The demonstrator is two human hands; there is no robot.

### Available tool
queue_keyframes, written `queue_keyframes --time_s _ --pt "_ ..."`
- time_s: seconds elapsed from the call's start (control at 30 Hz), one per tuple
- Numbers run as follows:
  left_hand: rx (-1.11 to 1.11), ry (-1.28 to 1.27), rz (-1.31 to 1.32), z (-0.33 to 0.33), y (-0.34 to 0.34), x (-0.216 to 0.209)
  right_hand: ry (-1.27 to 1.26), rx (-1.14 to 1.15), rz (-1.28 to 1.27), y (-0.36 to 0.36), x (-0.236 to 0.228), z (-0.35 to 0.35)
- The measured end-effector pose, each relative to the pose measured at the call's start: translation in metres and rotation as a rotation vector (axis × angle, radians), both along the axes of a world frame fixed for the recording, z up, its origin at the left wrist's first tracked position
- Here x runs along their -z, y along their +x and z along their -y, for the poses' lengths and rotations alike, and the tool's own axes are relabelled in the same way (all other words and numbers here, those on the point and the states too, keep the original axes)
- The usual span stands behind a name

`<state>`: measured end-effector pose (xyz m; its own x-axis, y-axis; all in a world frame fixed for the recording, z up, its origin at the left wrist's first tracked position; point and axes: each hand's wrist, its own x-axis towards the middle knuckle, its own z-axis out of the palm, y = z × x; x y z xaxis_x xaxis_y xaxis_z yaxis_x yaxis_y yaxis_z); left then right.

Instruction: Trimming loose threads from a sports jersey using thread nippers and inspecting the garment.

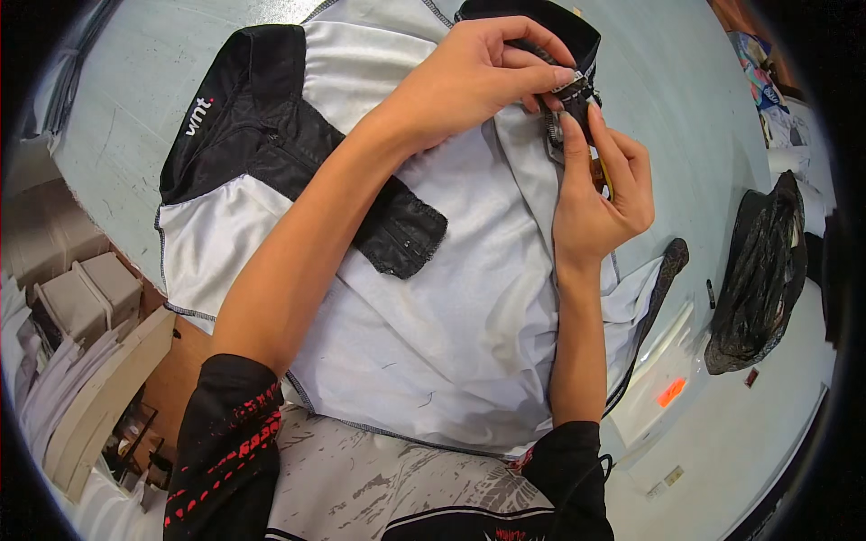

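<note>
A white garment (433, 334) with black trim is spread in front of me, its overlocked seam edges showing. Its black collar-and-placket piece (271, 135) lies at the left. At the top right my left hand (487, 77) pinches the black band (582, 45) of the garment between thumb and fingers. My right hand (609, 176) is closed just below, thumb and fingertip at the same black edge. Something thin and yellow (606, 176) shows within the right hand's curled fingers; its kind is mostly hidden. The exact spot between the fingertips is partly covered.
The garment rests on a pale grey table (117, 135). To the right lie a crumpled black plastic bag (758, 270), a small dark pen-like object (711, 293) and an orange sticker (671, 392). Grey boxes (86, 298) and stacked pale material stand at the lower left, beyond the table edge.
</note>
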<state>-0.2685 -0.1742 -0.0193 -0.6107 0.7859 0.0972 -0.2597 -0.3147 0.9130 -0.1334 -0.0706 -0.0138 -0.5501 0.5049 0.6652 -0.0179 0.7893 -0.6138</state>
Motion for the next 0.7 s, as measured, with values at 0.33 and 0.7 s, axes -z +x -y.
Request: queue_keyframes --time_s 0.33,0.7 --pt "0.111 0.023 0.136 -0.0006 -0.0037 -0.0041 0.074 0.026 0.007 0.0014 -0.0016 -0.0002" --pt "0.108 0.006 0.128 -0.0003 -0.0048 -0.0040 0.042 0.018 0.027 0.0009 -0.0010 0.0002"
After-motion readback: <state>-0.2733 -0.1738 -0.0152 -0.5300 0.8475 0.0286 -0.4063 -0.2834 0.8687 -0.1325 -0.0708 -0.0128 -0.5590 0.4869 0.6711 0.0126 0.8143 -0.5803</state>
